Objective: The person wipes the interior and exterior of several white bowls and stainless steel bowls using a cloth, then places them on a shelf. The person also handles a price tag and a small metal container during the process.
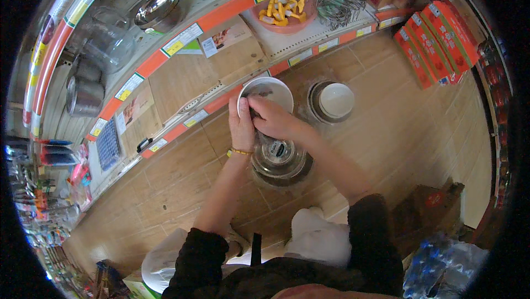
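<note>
My left hand (241,127) grips the near left rim of a round white bowl (279,92), its thumb along the edge. Close beside it, my right hand (271,117) has its fingers curled at the same rim; whether they pinch something small is hidden. The bowl is tilted and shows dark marks inside. Below my hands a stack of clear, round lidded dishes (278,162) stands on the floor, with a label on top. Right of the bowl, a smaller white bowl (336,100) sits on a darker round dish (315,104).
Ahead runs a low store shelf with an orange price rail (192,120), wooden boards (182,88), a pink basin (278,23) of yellow-handled items and a steel bowl (157,9). Red boxes (441,42) stand at upper right, a cardboard box (430,208) and plastic-wrapped bottles (443,266) at lower right.
</note>
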`<state>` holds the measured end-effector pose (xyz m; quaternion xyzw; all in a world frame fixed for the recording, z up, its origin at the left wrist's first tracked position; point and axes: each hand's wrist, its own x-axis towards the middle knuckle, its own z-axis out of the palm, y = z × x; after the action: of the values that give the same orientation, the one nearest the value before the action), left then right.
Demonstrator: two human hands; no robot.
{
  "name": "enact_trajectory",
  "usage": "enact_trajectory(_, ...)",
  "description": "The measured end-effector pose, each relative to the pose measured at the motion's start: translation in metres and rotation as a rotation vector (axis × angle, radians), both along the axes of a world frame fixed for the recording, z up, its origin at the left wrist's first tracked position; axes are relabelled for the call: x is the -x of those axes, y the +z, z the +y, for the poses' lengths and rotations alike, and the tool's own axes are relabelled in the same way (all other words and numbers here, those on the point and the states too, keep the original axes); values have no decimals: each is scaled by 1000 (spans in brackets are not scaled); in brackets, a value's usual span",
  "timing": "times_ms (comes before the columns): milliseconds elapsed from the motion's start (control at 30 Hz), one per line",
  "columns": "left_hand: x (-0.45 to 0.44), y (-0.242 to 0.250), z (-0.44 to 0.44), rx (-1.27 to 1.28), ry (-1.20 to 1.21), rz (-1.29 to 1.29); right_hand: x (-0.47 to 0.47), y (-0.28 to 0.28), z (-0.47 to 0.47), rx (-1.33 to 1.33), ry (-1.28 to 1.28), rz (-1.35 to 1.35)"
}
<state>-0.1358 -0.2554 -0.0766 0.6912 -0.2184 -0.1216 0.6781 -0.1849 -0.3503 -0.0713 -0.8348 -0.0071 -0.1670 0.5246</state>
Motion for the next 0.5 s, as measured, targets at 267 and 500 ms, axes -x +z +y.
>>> enact_trajectory(267,-50,-4,43,-156,-28,-35,41,28,-4,724,-22,480)
enact_trajectory(500,-77,-12,58,95,103,411,43,44,-55,-433,-302,-8)
